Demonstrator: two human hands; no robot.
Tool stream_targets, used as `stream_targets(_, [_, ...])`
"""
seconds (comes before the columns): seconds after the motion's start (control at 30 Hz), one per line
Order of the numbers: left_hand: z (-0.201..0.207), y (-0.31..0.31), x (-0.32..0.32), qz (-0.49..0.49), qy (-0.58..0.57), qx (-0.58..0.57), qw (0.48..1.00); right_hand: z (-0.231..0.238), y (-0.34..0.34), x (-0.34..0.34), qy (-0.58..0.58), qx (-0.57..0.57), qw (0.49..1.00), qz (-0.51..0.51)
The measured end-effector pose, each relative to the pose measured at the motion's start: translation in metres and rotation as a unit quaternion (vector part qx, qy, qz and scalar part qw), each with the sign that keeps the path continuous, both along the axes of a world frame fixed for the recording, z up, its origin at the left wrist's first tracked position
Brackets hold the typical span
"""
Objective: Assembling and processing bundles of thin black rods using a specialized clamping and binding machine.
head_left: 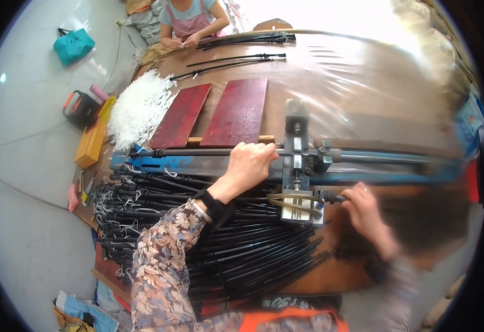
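Note:
My left hand (250,166) is closed around a long black rod (197,152), which lies along a blue metal bench fixture (181,162). Just right of that hand stands the fixture's metal clamp block (297,145), with a screw and a looped band on its near part. The fingers of my right hand (363,207) are curled at a dark round handle (333,197) on the block's near right side; the arm is blurred by motion. In front of the fixture lies a big heap of black rods (253,254), many with white strings at their left ends.
Two dark red boards (235,113) lean behind the fixture, beside a pile of small white pieces (139,110). More black rods (247,40) lie at the far side, near a co-worker's hands (186,42). A yellow box (91,141) stands at the left edge.

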State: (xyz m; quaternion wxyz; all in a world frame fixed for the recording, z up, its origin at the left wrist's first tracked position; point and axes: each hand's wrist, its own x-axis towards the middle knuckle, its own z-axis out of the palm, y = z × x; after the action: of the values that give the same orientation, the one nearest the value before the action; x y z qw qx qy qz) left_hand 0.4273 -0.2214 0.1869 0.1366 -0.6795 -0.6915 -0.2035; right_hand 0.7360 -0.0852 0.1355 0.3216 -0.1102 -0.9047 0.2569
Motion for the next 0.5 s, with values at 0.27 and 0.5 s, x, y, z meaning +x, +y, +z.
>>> stream_targets(0.27, [0.02, -0.007, -0.022, -0.091, 0.173, 0.077, 0.978, 0.028, -0.046, 0.07, -0.191, 0.177, 0.959, -0.11])
stream_targets(0.5, [0.038, -0.042, 0.028, 0.185, 0.29, 0.055, 0.937, -0.06, -0.096, 0.119, -0.211, 0.272, 0.939, 0.01])
